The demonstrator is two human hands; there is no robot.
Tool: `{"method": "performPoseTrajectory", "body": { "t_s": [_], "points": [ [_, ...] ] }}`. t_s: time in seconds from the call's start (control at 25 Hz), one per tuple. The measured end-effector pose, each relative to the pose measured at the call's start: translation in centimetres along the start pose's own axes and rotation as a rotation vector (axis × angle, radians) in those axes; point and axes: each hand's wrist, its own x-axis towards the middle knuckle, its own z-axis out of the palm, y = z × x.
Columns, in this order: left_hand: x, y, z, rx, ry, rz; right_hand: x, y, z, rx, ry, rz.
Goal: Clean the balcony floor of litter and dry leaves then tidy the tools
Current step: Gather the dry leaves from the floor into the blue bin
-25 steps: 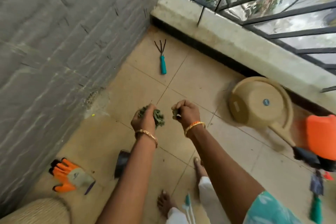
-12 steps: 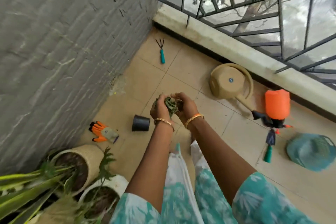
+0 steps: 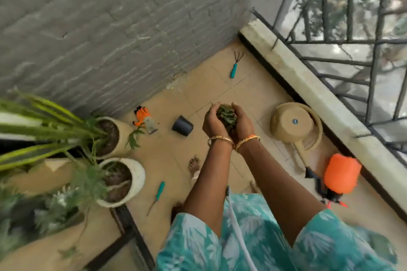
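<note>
A clump of dry green leaves [image 3: 226, 115] sits cupped between both my hands above the tan tiled floor [image 3: 211, 86]. My left hand [image 3: 212, 122] curls round its left side and my right hand [image 3: 242, 123] curls round its right side, wrists close together. On the floor lie a teal-handled hand rake [image 3: 235, 66] near the wall corner, an orange glove [image 3: 144, 117], a small black pot [image 3: 182, 126] on its side and a teal-handled tool [image 3: 159, 192] near the planters.
A beige watering can [image 3: 295, 125] lies by the parapet [image 3: 308, 77], with an orange sprayer [image 3: 341, 174] behind it. Two pale planters [image 3: 123, 130] [image 3: 136, 180] with plants stand at left by the grey wall. My bare foot [image 3: 195, 165] is on the tiles.
I have risen from a crouch and the view pulled back. My hands, apart a second ago with leaves in each, came together and now cup one clump.
</note>
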Motion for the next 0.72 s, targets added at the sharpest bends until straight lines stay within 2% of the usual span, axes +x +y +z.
{"method": "performPoseTrajectory", "body": {
  "t_s": [0.12,0.24,0.36,0.6,0.72],
  "points": [
    [-3.9,-3.1,0.0,-0.253,0.047,0.059,-1.8,-0.9,-3.3,-0.097,-0.17,-0.001],
    [-7.5,-6.8,-0.4,-0.396,0.13,0.097,-3.8,-1.1,-7.1,-0.295,-0.218,-0.067],
    [-9.9,-10.2,-2.1,-0.508,0.196,0.093,-6.3,-0.5,-10.0,-0.4,-0.272,-0.032],
    [-13.1,-13.9,-8.5,-0.674,0.375,0.1,-11.0,4.8,-12.7,-0.627,-0.447,-0.01],
    [-15.1,-16.9,-13.6,-0.846,0.449,0.138,-13.5,9.0,-15.4,-0.74,-0.535,0.015]
  ]
}}
